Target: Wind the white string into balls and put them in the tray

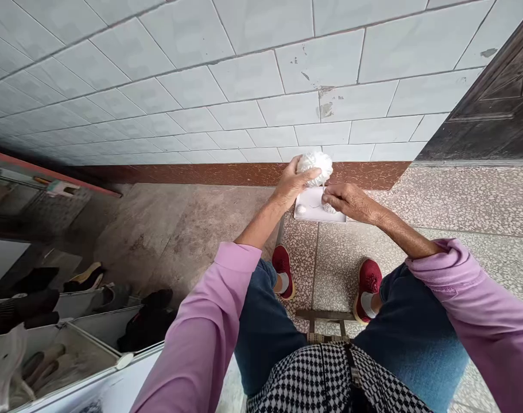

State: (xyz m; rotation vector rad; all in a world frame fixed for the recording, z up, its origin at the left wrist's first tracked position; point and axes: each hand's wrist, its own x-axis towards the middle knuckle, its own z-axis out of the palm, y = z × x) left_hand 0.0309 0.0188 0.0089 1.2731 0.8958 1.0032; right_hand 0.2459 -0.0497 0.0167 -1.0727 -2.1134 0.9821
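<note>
A white ball with a ruffled, wound-looking surface (316,166) is gripped in my left hand (292,182), thumb across its near side. Just right of and below it, my right hand (349,202) is closed in a pinch on a thin white strand (324,187) that runs down from the ball. Beneath both hands lies a shallow white tray (309,217) on the floor. Inside it, a small white ball (301,209) sits at the left, and another small white patterned ball (329,208) is partly hidden under my right fingers.
A tiled wall (261,74) with a brown base strip (201,174) stands close in front. At the right is a dark door (498,97). An open rack holding shoes (84,276) stands at the lower left. My red shoes (282,269) flank the area below the tray.
</note>
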